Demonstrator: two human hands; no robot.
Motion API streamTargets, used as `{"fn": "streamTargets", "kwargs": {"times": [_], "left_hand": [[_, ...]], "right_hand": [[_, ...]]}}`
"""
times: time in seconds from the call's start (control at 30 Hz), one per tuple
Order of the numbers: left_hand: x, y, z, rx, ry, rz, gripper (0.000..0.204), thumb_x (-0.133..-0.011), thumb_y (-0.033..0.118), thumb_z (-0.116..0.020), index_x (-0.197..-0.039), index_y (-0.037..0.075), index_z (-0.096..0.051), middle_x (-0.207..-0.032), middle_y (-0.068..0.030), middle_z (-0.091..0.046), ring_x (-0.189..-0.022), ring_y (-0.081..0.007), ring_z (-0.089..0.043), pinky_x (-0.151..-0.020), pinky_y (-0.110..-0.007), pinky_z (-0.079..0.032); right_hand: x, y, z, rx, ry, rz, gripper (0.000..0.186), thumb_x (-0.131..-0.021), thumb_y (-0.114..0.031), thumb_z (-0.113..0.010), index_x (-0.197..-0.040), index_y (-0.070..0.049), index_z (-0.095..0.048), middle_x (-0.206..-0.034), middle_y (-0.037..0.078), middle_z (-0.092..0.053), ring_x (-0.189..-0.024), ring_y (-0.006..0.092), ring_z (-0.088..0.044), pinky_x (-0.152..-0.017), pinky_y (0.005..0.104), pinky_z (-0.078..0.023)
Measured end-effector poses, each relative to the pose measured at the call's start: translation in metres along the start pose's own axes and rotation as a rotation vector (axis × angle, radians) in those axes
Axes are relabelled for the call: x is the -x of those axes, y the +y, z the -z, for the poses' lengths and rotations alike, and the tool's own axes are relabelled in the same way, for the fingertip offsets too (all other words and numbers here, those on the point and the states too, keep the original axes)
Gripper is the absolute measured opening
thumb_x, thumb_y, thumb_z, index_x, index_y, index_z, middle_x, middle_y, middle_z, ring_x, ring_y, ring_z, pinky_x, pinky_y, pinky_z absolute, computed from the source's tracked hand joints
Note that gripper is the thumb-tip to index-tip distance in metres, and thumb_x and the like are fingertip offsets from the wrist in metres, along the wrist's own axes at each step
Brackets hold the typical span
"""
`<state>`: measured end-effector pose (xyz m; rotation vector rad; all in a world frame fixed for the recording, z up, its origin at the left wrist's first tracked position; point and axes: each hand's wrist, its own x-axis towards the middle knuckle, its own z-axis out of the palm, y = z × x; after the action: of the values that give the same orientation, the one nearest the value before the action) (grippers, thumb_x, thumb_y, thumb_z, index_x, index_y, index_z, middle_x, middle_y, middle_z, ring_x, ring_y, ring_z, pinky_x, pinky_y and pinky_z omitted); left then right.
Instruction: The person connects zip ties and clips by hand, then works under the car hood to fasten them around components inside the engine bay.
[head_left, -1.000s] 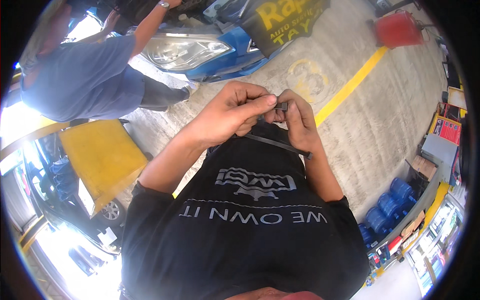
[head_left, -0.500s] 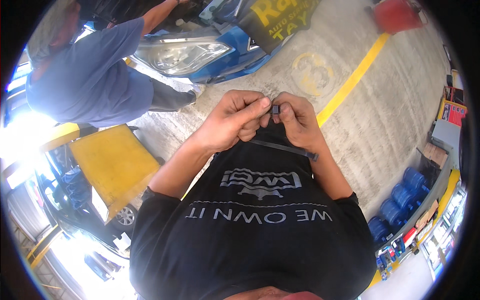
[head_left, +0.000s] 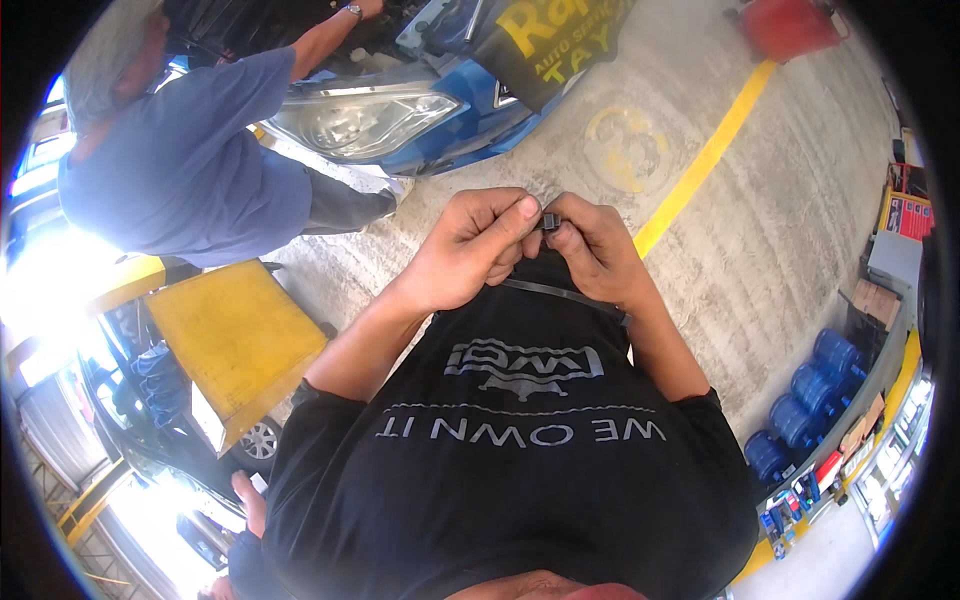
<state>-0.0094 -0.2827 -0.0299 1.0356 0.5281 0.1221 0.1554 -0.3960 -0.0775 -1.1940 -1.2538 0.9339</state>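
Observation:
Before my chest, both hands are raised and close together, with their fingertips nearly meeting. My left hand point(head_left: 470, 250) is closed in a pinch, thumb on top. My right hand point(head_left: 598, 250) pinches a small black block point(head_left: 551, 222), which looks like the head of a cable tie. From beneath my left fingers a thin dark strap point(head_left: 560, 292), seemingly a cable tie too, runs across to below my right hand. Whether block and strap are one piece is hidden by the fingers.
At upper left a co-worker in a blue shirt point(head_left: 190, 160) leans over a blue car point(head_left: 450, 120) with its hood area exposed. A yellow panel point(head_left: 240, 345) stands at left, near another car. Blue water jugs point(head_left: 795, 420) line the right side; a red item point(head_left: 785, 28) sits far right.
My hands stay together, with the block slightly turned and the strap shifted up a little. The co-worker's head and arm have moved slightly. Another person's hand has appeared at lower left.

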Motion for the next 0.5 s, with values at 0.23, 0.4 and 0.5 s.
{"fn": "streamTargets", "kwargs": {"times": [0.23, 0.4, 0.5], "left_hand": [[-0.005, -0.01, 0.001, -0.033, 0.024, 0.013, 0.043, -0.11, 0.035, -0.048, -0.083, 0.002, -0.052, -0.056, 0.0042, -0.035, -0.046, -0.0051, -0.027, -0.044, -0.024, -0.024], [-0.008, -0.006, 0.001, -0.049, 0.032, 0.076, 0.043, -0.11, 0.033, -0.049, -0.082, 0.001, -0.055, -0.056, 0.0046, -0.035, -0.046, -0.0056, -0.029, -0.044, -0.024, -0.025], [-0.012, 0.004, 0.007, -0.459, -0.073, -0.007, 0.04, -0.11, 0.029, -0.05, -0.084, 0.0, -0.06, -0.06, 0.0024, -0.045, -0.052, -0.0056, -0.037, -0.05, -0.025, -0.03]], "right_hand": [[0.0, 0.006, 0.004, 0.066, -0.037, -0.017, 0.014, -0.1, -0.013, -0.061, -0.093, -0.002, -0.056, -0.071, 0.016, -0.056, -0.063, 0.0329, -0.057, -0.058, 0.0381, -0.044], [-0.005, -0.003, 0.021, 0.138, -0.111, -0.045, 0.016, -0.099, -0.016, -0.063, -0.092, -0.003, -0.059, -0.072, 0.017, -0.058, -0.066, 0.0368, -0.061, -0.059, 0.0404, -0.045], [-0.008, -0.018, 0.05, 0.215, -0.263, -0.078, 0.017, -0.099, -0.019, -0.064, -0.091, -0.004, -0.062, -0.072, 0.018, -0.06, -0.068, 0.0388, -0.062, -0.06, 0.0427, -0.045]]}}
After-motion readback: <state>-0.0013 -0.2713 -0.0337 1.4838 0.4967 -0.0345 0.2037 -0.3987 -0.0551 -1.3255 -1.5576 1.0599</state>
